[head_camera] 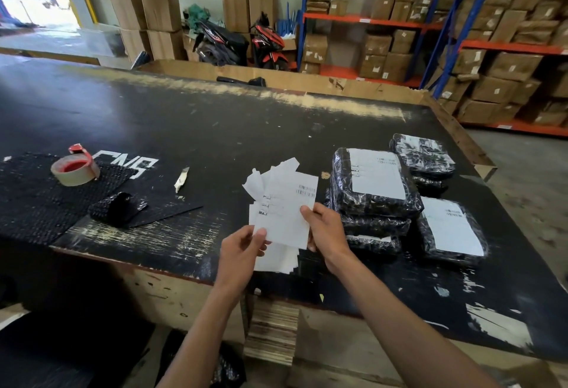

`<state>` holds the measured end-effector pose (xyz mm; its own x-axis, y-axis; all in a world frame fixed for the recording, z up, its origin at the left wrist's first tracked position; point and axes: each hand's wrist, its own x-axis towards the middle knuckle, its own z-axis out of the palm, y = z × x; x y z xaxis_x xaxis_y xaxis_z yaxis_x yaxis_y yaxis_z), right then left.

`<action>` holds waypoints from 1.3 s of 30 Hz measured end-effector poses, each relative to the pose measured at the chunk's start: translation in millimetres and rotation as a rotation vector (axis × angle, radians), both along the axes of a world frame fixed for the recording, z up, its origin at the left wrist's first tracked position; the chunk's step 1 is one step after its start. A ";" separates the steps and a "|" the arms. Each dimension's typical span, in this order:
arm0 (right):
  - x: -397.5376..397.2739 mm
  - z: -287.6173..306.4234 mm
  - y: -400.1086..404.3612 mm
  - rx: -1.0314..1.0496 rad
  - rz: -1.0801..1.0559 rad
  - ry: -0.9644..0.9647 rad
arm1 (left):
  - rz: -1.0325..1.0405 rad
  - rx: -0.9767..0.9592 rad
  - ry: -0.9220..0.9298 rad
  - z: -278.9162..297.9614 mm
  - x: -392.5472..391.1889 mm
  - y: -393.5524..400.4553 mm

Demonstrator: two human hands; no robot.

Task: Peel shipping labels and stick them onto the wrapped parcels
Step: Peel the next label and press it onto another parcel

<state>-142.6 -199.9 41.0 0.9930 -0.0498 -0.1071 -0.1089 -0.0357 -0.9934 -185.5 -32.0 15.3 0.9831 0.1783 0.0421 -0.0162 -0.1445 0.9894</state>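
Observation:
Both my hands hold a sheaf of white shipping labels [284,206] above the near edge of the black table [184,117]. My left hand [241,252] pinches the lower left corner. My right hand [325,230] grips the right edge, thumb on the front sheet. To the right lie parcels wrapped in black bubble film: a stack whose top parcel [373,184] bears a white label, a labelled parcel [450,232] nearer the right edge, and another stack [424,157] behind, its top shiny; whether it bears a label I cannot tell.
A roll of brown tape on a red dispenser [75,169] rests on black bubble film [46,197] at the left, with a rolled black scrap [118,207] and a paper scrap [182,179] nearby. Shelves of cardboard boxes [491,49] stand behind at the right.

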 end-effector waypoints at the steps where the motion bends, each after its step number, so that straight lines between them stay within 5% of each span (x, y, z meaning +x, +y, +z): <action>1: -3.1 9.0 0.6 0.021 -0.001 -0.017 | -0.013 -0.052 -0.008 8.2 -4.0 -1.3; 6: -16.8 45.6 -2.8 0.222 0.224 -0.017 | -0.030 -0.231 -0.075 41.5 -17.5 -10.6; 10: -18.6 56.5 -11.2 0.260 0.131 -0.023 | 0.009 -0.353 -0.092 51.7 -26.1 -9.8; 27: -21.5 69.2 -26.1 0.256 0.070 -0.043 | -0.022 -0.402 -0.091 53.9 -21.6 -19.7; 39: -23.2 67.5 -34.9 0.074 0.117 0.040 | -0.109 -0.457 -0.122 64.0 -23.5 -23.6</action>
<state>-165.8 -234.8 108.5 0.9865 0.0752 -0.1457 -0.1477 0.0223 -0.9888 -209.1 -55.5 79.3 0.9898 0.1017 0.1000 -0.1273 0.3138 0.9409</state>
